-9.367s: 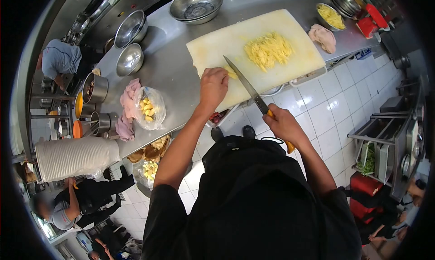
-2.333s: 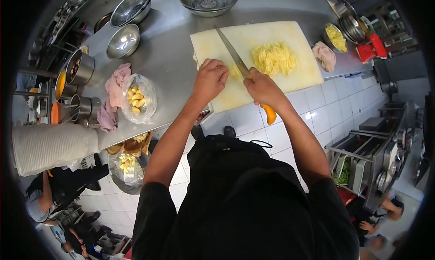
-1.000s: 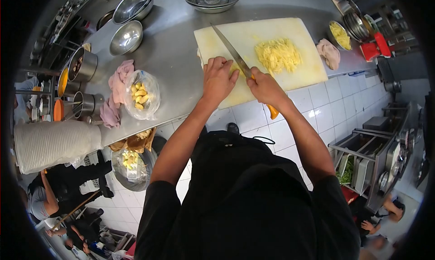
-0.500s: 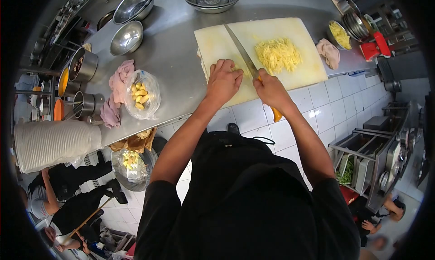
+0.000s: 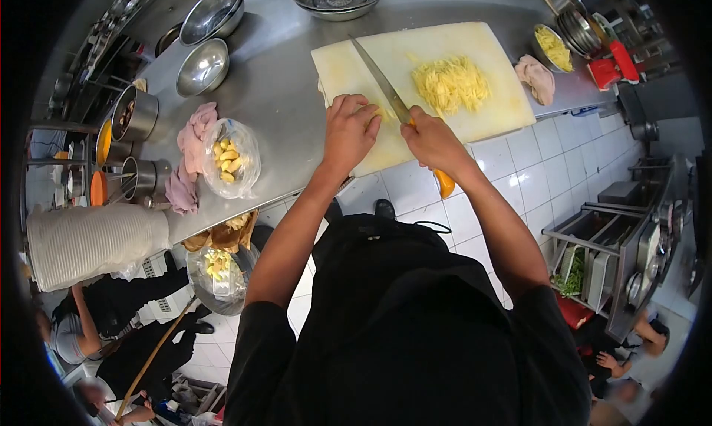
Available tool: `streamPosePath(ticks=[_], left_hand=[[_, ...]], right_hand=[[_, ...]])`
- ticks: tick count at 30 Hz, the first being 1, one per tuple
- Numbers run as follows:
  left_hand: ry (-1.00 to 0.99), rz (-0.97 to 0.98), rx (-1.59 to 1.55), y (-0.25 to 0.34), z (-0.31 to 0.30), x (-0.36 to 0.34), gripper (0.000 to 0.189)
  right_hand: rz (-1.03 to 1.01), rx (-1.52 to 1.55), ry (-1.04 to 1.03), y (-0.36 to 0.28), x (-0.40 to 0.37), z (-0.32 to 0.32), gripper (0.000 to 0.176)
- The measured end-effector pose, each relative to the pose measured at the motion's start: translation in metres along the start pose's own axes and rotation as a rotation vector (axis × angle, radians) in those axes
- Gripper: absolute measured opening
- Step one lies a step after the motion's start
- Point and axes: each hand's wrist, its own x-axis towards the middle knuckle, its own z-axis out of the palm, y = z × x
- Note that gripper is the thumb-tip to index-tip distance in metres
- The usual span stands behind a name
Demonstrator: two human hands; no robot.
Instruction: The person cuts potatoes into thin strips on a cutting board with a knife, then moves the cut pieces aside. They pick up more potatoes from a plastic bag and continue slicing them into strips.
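My left hand [image 5: 350, 131] rests at the left part of the white cutting board [image 5: 489, 47], its fingers curled over small pale yellow vegetable slices [image 5: 385, 113] that show at the fingertips. What lies beneath the palm is hidden. In my right hand [image 5: 434, 141] is a long kitchen knife [image 5: 381, 76] with an orange-yellow handle, its blade pointing to the far left across the board. The blade is just right of the slices. Right of the blade sits a heap of yellow vegetable shreds [image 5: 452, 84].
Left of the board are a plastic bag of peeled yellow chunks [image 5: 247, 175], pink cloths [image 5: 194, 140] and metal bowls [image 5: 202, 68]. Another cloth [image 5: 535, 79] and a bowl of shreds [image 5: 553, 49] stand right. A lined bin [image 5: 236, 296] is below the counter. Other people stand lower left and lower right.
The view has shifted slightly. On the board, my left hand and the knife in my right hand have both moved a little to the left. The shredded heap stays in place.
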Motion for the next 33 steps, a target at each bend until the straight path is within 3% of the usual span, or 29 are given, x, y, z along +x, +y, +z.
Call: streamPosePath(ticks=[5, 14, 21, 33], left_hand=[[0.011, 0.003, -0.028, 0.002, -0.002, 0.004, 0.017], [-0.015, -0.002, -0.040, -0.004, 0.004, 0.007, 0.014], [-0.054, 0.107, -0.017, 0.006, 0.004, 0.005, 0.017], [-0.071, 0.137, -0.080, -0.007, -0.003, 0.001, 0.016]], right_hand=[[0.097, 0.074, -0.085, -0.027, -0.003, -0.003, 0.028], [0.035, -0.003, -0.060, -0.016, 0.005, 0.018, 0.027], [0.088, -0.087, -0.143, -0.011, 0.013, -0.014, 0.032], [0.104, 0.078, -0.117, -0.023, 0.002, -0.009, 0.030]])
